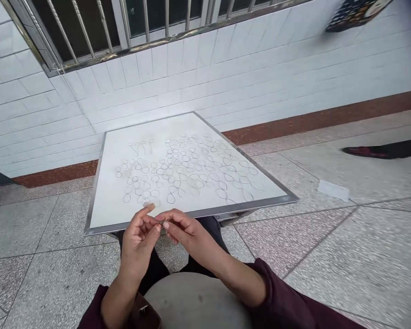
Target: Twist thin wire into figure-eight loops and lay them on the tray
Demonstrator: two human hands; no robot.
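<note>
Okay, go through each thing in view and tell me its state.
Left hand: pinching the thin strand
Right hand: pinching it too
Thin strand: shape unclear
White board: lying face up
Dark loops: spread over the board
Window: barred; open or shut unclear
White strip: lying on the floor

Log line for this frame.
left hand: pinching thin piece; right hand: pinching same piece; board: thin loops on top; hands: by board's near edge
</note>
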